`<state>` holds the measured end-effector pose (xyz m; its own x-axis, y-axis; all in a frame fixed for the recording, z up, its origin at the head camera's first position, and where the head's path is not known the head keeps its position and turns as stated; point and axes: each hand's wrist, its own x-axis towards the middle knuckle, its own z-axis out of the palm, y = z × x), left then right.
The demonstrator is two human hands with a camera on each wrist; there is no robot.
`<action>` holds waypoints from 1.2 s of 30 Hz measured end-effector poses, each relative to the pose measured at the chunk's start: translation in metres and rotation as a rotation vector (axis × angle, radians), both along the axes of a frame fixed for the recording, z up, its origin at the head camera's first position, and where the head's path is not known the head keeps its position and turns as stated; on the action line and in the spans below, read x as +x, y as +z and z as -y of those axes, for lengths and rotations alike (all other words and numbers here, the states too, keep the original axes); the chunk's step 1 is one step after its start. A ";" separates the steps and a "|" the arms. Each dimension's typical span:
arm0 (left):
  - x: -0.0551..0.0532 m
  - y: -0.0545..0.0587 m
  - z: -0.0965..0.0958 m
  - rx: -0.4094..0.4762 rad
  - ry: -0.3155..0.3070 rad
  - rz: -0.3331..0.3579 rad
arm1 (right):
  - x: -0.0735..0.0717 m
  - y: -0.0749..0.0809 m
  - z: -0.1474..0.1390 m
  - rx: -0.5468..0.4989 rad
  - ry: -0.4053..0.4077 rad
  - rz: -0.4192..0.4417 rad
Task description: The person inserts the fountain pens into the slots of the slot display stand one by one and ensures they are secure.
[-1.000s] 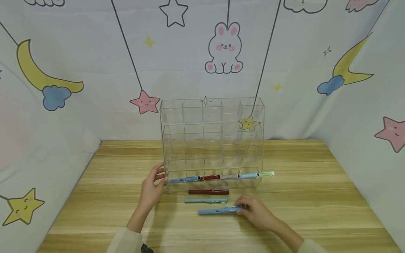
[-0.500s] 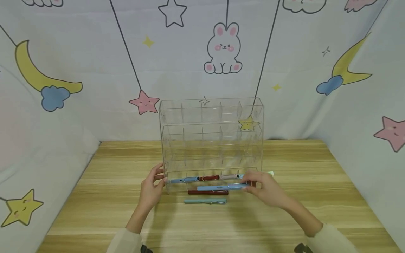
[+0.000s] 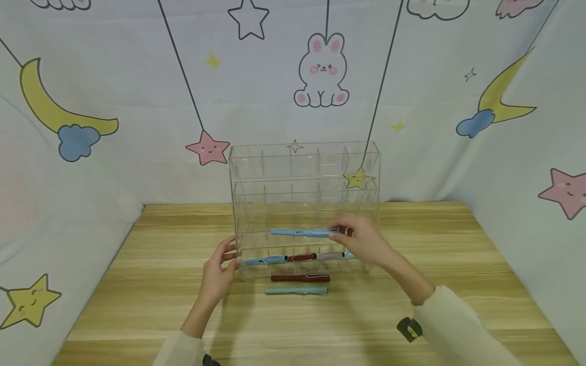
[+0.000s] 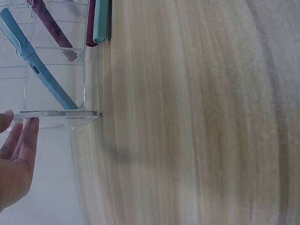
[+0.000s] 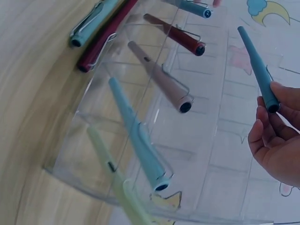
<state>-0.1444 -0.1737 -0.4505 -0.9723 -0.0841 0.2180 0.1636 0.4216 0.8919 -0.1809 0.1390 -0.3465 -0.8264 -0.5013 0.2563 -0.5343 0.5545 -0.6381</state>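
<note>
My right hand (image 3: 361, 240) pinches the clip end of a blue capped pen (image 3: 299, 233) with thumb and fingers. The pen hangs level in front of the clear acrylic pen rack (image 3: 305, 179), above its bottom row; the right wrist view shows its wire clip beside the thumb. My left hand (image 3: 220, 269) grips the rack's left side panel, thumb and fingers on opposite faces. Along the bottom row lie a blue pen (image 4: 42, 68), a dark red pen (image 3: 302, 257), a greyish-pink pen (image 5: 161, 77), a light blue pen (image 5: 138, 133) and a pale green pen (image 5: 115, 171).
A dark red pen (image 3: 299, 278) and a green pen (image 3: 296, 291) lie on the wooden table (image 3: 293, 335) before the rack. The rack's upper tiers have thin clear dividers. A printed cloth (image 3: 265, 117) stands behind it.
My right hand has picked the blue pen up from the table and raised it, forward and slightly left, to the rack's front. The left hand stays at the side panel.
</note>
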 end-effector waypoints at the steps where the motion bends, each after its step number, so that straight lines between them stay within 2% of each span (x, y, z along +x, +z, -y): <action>1: 0.000 0.000 0.000 0.000 -0.001 -0.001 | -0.002 0.001 0.004 0.000 -0.011 0.009; 13: 0.000 0.000 0.000 -0.011 0.003 -0.012 | -0.014 0.003 0.042 0.027 -0.087 0.112; 18: 0.001 0.001 0.000 -0.015 -0.004 -0.008 | -0.017 -0.001 0.057 -0.037 -0.114 0.153; 24: 0.001 0.000 0.000 -0.012 -0.003 -0.002 | -0.016 -0.007 0.075 -0.174 -0.131 0.197; 31: 0.000 0.000 0.000 -0.013 0.007 -0.002 | -0.018 -0.017 0.091 -0.262 -0.147 0.153; 36: 0.000 0.000 0.000 -0.012 0.009 0.011 | -0.020 -0.022 0.099 -0.273 -0.156 0.125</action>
